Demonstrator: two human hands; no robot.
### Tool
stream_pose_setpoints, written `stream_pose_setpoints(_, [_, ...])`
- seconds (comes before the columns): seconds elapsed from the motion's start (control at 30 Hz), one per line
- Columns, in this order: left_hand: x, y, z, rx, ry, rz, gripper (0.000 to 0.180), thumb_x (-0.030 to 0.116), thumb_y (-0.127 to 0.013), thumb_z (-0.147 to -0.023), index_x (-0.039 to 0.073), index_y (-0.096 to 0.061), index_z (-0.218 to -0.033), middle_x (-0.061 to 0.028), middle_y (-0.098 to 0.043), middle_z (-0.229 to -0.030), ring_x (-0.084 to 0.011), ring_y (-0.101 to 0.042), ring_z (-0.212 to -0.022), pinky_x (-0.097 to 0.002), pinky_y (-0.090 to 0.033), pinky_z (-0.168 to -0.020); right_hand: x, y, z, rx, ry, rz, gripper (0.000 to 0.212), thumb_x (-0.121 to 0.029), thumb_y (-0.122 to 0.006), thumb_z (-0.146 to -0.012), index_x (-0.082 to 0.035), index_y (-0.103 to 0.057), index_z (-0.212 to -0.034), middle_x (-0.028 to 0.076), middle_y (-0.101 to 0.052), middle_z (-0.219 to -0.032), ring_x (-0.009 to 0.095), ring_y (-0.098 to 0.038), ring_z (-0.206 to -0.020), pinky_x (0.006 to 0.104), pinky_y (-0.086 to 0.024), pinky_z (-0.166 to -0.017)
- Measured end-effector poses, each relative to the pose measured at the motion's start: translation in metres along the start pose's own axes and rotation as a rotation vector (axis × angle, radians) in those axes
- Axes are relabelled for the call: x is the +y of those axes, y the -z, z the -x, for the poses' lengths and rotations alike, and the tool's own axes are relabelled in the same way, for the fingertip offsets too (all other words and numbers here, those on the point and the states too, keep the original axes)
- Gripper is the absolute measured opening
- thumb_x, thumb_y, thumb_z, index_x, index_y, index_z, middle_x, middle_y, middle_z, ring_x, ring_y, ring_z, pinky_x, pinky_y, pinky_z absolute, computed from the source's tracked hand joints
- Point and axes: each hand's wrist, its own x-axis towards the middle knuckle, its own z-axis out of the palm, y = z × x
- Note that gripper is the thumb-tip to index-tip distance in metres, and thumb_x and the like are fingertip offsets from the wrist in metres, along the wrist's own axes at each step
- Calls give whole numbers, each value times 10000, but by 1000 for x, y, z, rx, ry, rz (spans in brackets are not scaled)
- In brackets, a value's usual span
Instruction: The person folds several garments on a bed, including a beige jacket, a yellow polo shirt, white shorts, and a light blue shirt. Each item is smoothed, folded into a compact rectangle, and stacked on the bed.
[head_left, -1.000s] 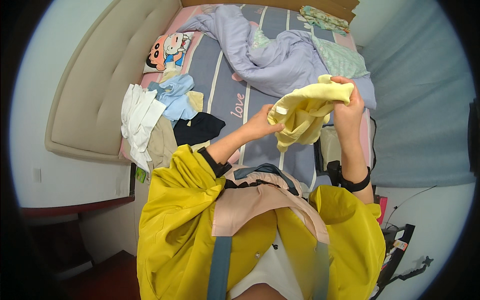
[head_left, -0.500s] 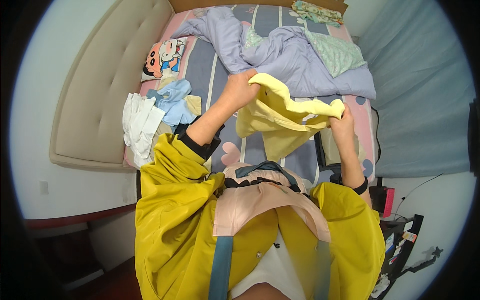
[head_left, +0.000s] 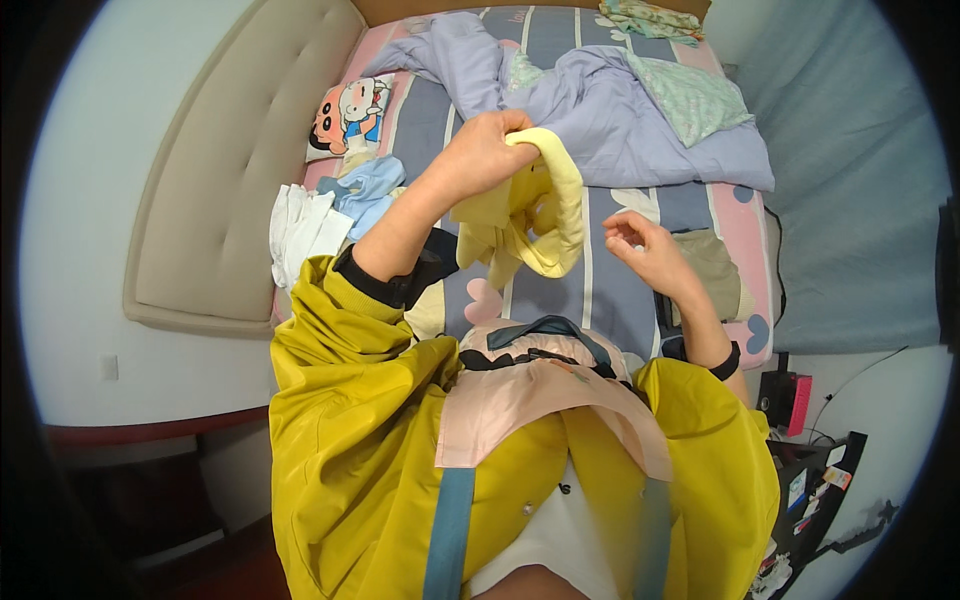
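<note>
We look down on a bed whose grey-blue sheet (head_left: 545, 308) carries white stripes, pink edges and a pink heart (head_left: 483, 302). Above its middle we see the yellow garment (head_left: 565, 225) hanging from the left hand (head_left: 485, 155), which grips the thick, curved band at the top. The right hand (head_left: 648, 255) is free of the cloth, its fingers loosely curled just beside it, with nothing in them that we can make out. Across the far half of the bed we find a rumpled lavender quilt (head_left: 590, 120), a pale green patterned cloth (head_left: 695, 100) at its right, and beyond that a folded patterned cloth (head_left: 655, 20). On the left we have a cartoon pillow (head_left: 350, 115) and, nearer us, a heap with white clothes (head_left: 308, 232), a light blue garment (head_left: 367, 195) and a dark garment (head_left: 438, 258). A folded khaki garment (head_left: 708, 262) lies at the right. Around us stand a padded beige headboard (head_left: 235, 170) on the left, a blue curtain (head_left: 850, 180) on the right, and a black rack (head_left: 820, 500) at lower right.
</note>
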Motion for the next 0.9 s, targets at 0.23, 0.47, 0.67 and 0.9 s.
stream_pose_setpoints(0.23, [19, 3, 13, -38, 26, -6, 271, 207, -561, -694, -28, -600, -825, -151, -611, -695, -215, -593, -649, -325, -462, -617, -65, -48, -31, 466, 430, 149, 387, -149, -620, -758, -33, -507, -1109, 104, -534, -995, 261, -558, -901, 325, -448, -782])
stream_pose_setpoints(0.47, [7, 6, 34, -215, -76, -4, 307, 276, -602, -783, 15, -559, -938, -60, -567, -772, -128, -513, -736, -271, -420, -686, -74, -42, -50, 261, 309, -75, 284, 37, -476, -758, -66, -543, -1015, 82, -605, -857, 241, -587, -833, 300, -454, -752])
stream_pose_setpoints(0.67, [-27, -1, 59, -198, -23, 367, 226, 183, -576, -853, 31, -544, -1017, -18, -550, -902, -77, -505, -839, -238, -420, -743, -70, -15, -44, 81, 393, -675, 194, 42, -442, -843, -76, -515, -979, 14, -549, -890, 104, -546, -814, 219, -445, -731])
stream_pose_setpoints(0.9, [-23, -44, 67, -8, -330, 147, 365, 143, -660, -746, 47, -532, -1075, -84, -556, -1016, -207, -537, -943, -310, -437, -812, -66, -4, -36, -39, 395, -835, 73, -41, -462, -879, -71, -459, -945, 65, -518, -870, 146, -548, -762, 252, -481, -653])
